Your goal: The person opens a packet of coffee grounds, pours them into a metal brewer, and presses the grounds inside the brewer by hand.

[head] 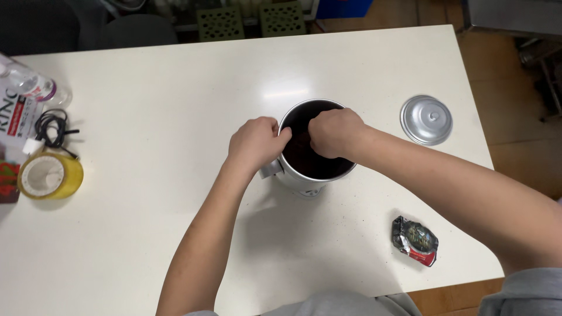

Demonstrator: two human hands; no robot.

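A person is working with both bare hands over a metal pot [316, 167] that is standing upright near the middle of a white table [175, 88], its lid off and its dark inside showing. The left hand [256, 142] is curling closed against the pot's left rim, just above a small handle or knob on the pot's side, with the fingers bunching together on the edge. The right hand [335, 132] is reaching over the rim and dipping into the pot's mouth, its fingers folding inward; whether they are pinching anything is hard to tell, since the pot's interior is dark and the knuckles are hiding the fingertips. The two hands are almost touching each other at the pot's near-left rim.

A round silver lid [427, 119] with a small central knob is lying flat to the right of the pot, well apart from it. A crumpled foil packet [415, 240], dark with red at one end, is lying in front of the pot and to its right, near the table's edge. Far to the left of the pot, a roll of yellow tape [50, 175] is sitting flat, with a coiled black cable [51, 126] just behind it and a clear plastic bottle [32, 88] lying behind that.
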